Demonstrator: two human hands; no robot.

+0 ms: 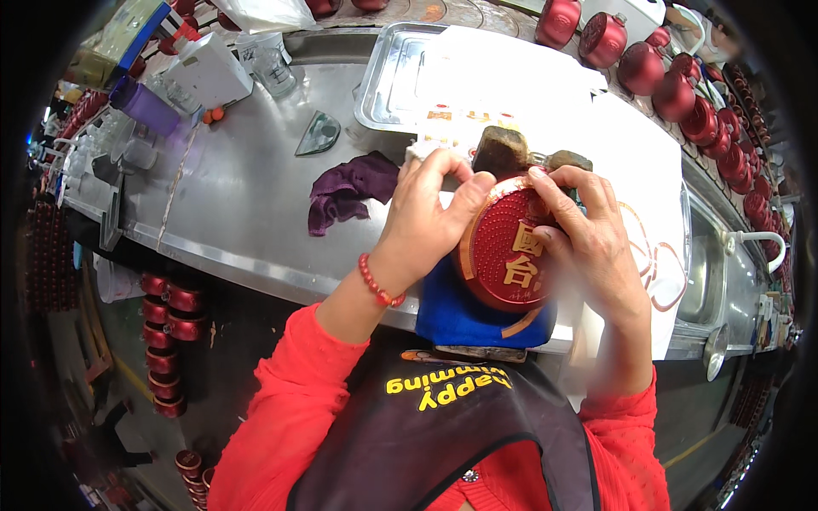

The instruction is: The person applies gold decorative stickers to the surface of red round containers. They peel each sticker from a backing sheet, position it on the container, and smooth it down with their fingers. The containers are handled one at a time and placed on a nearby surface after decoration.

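Two hands hold one round red flask (503, 255) over the near edge of the steel counter (230, 196), just above a blue pad (456, 315) that rests on that edge. The flask is flat-faced, with a dotted red front, a gold rim and gold characters, and it tilts with its neck away from the person. What is in it cannot be told. A brown cap (501, 150) sits at its top, with a second brownish piece (569, 159) just beside it.

Left hand (430, 217): wrist bent, fingers curled over the flask's upper left edge, thumb and fingertips pinching near the cap. A red bead bracelet (377, 285) circles the wrist. Right hand (588, 243): fingers spread flat along the flask's right side and top, pressing against it; its lower part is blurred. Both forearms wear red sleeves and come up from the lower edge over a black apron (443, 434).

A steel tray (379, 85) stands at the far side of the counter, with white sheets (511, 77) lying in it and spilling toward the hands. A purple cloth (349, 189) lies crumpled left of the left hand, well short of the tray. More red flasks (673, 85) line the far right edge of the counter, and others (166, 315) stand stacked below the counter on the left. A clear cup (274, 68) stands near the tray's left corner
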